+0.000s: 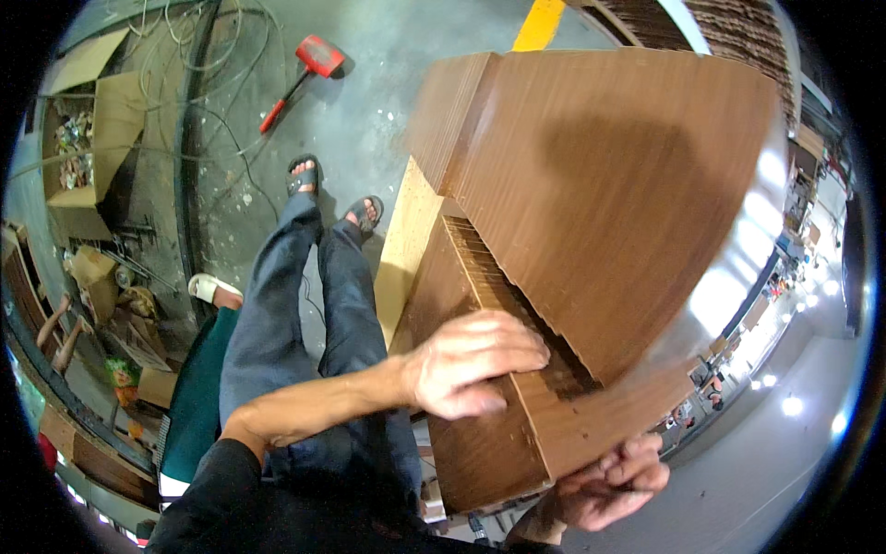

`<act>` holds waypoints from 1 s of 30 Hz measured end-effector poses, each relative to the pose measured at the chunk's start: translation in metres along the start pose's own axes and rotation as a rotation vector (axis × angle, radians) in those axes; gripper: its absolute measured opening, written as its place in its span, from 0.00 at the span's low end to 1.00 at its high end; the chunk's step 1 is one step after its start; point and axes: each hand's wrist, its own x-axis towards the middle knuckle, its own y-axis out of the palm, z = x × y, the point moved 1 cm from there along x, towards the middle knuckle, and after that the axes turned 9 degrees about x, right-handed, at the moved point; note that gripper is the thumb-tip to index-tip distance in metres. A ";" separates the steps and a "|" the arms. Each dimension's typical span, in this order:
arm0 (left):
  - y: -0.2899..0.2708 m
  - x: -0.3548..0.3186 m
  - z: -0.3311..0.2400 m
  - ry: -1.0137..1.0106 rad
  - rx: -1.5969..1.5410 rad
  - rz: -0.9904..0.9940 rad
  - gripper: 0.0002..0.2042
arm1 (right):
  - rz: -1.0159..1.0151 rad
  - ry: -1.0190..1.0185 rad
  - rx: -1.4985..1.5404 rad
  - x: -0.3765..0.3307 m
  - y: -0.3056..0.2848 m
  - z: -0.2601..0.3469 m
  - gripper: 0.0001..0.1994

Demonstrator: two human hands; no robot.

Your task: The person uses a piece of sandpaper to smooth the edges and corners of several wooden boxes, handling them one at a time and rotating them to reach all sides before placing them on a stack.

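Note:
A stack of brown wood-grain boards (637, 212) lies at an angle before me, its top sheets offset from those beneath. My left hand (475, 365) lies across the exposed step of the lower board (480, 443), fingers bent together over its edge and thumb set apart. At the near right corner, my right hand (614, 482) is beside the edge of the same board, palm turned up and fingers curled by the rim. Part of that grip is hidden under the board. A dark gap with a rough edge runs between the upper and lower boards.
On the floor lies a red mallet (319, 57). An open cardboard box (120, 120) and loose cables are at the left. Another person's leg in green trousers (198, 383) is close by on my left. More stacked boards (738, 28) stand at the far right.

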 end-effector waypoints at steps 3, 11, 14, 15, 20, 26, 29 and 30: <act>-0.011 -0.028 0.066 -0.066 0.109 -0.104 0.16 | 0.118 -0.123 -0.189 -0.002 -0.016 0.002 0.07; -0.040 -0.124 0.217 -1.261 -0.294 -0.702 0.16 | 0.212 0.023 -0.095 0.010 -0.025 0.025 0.11; -0.042 -0.112 0.191 -1.196 -0.633 -0.625 0.20 | 0.162 0.007 -0.098 0.006 -0.016 0.018 0.14; -0.039 -0.103 0.178 -1.222 -0.607 -0.584 0.20 | 0.197 0.004 -0.118 0.008 -0.018 0.016 0.15; -0.030 -0.059 0.176 -1.312 -0.634 -0.580 0.13 | 0.274 -0.011 -0.104 0.012 -0.013 0.014 0.18; -0.031 -0.049 0.183 -1.364 -0.960 -0.654 0.08 | 0.249 -0.052 -0.125 0.004 -0.023 0.016 0.19; -0.025 -0.100 0.227 -1.247 -0.965 -0.722 0.08 | 0.235 -0.093 -0.173 0.003 -0.018 0.015 0.21; -0.028 -0.102 0.224 -1.240 -0.990 -0.706 0.07 | 0.217 -0.084 -0.183 0.004 -0.017 0.015 0.21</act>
